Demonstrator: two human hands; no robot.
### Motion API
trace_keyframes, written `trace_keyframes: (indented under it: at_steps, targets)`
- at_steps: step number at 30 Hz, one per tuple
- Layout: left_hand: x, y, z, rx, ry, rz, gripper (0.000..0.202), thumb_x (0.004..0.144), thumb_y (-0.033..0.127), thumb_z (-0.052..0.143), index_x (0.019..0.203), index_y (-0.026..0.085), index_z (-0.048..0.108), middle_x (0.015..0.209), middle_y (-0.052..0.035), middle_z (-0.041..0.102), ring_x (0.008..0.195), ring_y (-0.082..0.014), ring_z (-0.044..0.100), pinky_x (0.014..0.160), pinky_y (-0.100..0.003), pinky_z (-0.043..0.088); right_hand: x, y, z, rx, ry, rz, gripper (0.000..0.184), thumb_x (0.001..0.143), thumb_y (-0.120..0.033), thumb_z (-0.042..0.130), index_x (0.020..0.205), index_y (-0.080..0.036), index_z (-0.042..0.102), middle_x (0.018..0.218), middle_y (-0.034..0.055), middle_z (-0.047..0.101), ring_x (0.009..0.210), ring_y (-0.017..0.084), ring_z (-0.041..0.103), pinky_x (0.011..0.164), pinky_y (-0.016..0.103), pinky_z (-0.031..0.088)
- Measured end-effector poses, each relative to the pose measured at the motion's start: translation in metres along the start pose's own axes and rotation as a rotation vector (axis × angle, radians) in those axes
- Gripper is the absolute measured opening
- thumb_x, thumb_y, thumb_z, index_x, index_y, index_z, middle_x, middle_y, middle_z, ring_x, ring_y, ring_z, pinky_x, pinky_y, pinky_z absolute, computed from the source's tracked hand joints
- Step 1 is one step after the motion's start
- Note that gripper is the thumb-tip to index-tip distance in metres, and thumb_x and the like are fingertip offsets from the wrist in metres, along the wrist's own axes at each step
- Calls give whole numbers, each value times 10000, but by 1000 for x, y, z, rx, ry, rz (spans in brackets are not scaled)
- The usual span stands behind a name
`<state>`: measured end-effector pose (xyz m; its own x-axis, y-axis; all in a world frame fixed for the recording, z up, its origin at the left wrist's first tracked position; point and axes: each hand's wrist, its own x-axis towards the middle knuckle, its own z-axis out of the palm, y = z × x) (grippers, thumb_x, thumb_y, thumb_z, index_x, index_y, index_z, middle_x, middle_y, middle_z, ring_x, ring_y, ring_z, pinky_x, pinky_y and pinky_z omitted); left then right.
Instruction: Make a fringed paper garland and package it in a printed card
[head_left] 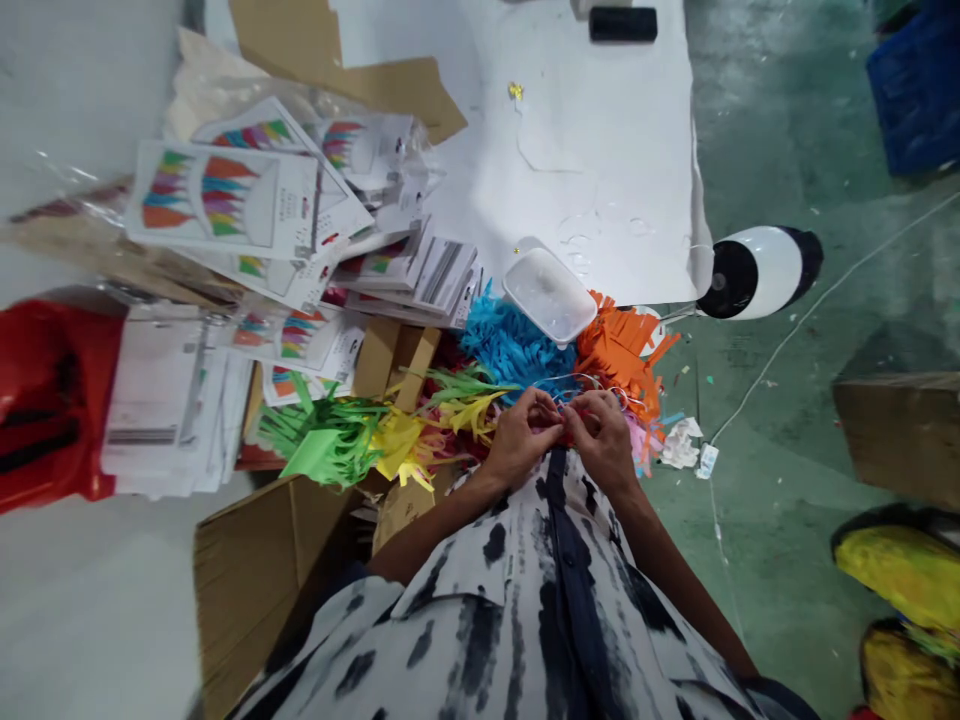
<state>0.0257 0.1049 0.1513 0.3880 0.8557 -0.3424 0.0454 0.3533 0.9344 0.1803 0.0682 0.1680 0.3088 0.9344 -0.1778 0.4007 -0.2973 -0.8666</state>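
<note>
My left hand (519, 437) and my right hand (602, 432) meet close in front of my body, thumbs and fingers pinched. A small red paper piece (573, 428) shows between the fingertips of both hands; its shape is mostly hidden. Thin white string (553, 378) runs loosely just above the hands. Beyond them lie a blue fringed paper bundle (506, 335) and an orange fringed paper bundle (626, 350). To the left are yellow fringed paper (397, 440) and green fringed paper (330, 440), with pink strips (643, 440) by my right hand.
A clear plastic tub (550, 296) sits at the white table's (622, 130) near edge. Printed cards (225, 200) and stacked packs (420, 270) cover the left. An open carton (247, 580) stands low left. A black-and-white rounded object (761, 272) juts past the table's right edge.
</note>
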Motion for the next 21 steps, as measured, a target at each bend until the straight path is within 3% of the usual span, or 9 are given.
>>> trace_keyframes:
  at_steps: [2,4,7,9,12,17,21]
  targets:
    - [-5,-7,-5,51,-86,0,256,880,369,810,1002,213,648,939,-26,769,889,-192,764,814,-295,587,1,2,1,88,-32,10,229,967,-438,682,929,-213,696,1114,94,664,899,197,645,668,299,499]
    - [-8,-15,-17,219,-140,31,204,964,411,716,1023,216,713,979,-38,783,901,-193,755,829,-305,583,2,5,2,216,-129,62,261,984,-474,658,929,-219,656,966,59,701,836,187,656,686,300,509]
    - [-4,-25,-46,513,6,52,216,1036,382,597,1017,234,754,1004,-63,774,960,-232,714,893,-359,550,4,9,4,318,-216,169,326,988,-534,635,900,-222,596,715,-9,654,636,151,594,626,285,477]
    - [5,-30,-65,635,118,47,145,1007,293,617,975,228,743,1050,-103,750,1077,-287,661,999,-419,490,4,12,6,308,-202,198,359,970,-563,647,884,-219,592,680,-14,643,605,145,578,596,278,454]
    - [18,-37,-82,742,154,37,76,917,158,666,901,215,713,1054,-141,723,1127,-340,599,1045,-468,422,4,14,10,295,-188,209,375,955,-580,656,889,-214,606,676,-12,644,596,144,577,579,273,447]
    - [27,-39,-80,786,138,29,140,876,95,665,802,211,687,934,-136,710,1042,-338,601,968,-459,427,5,12,17,279,-146,209,379,943,-587,660,884,-216,609,662,-29,605,582,133,543,557,258,425]
    - [25,-26,-70,715,84,34,53,911,241,735,862,223,742,929,-82,753,917,-268,654,864,-388,477,6,8,22,273,-70,205,386,932,-600,653,874,-224,584,648,-65,485,549,109,419,502,239,332]
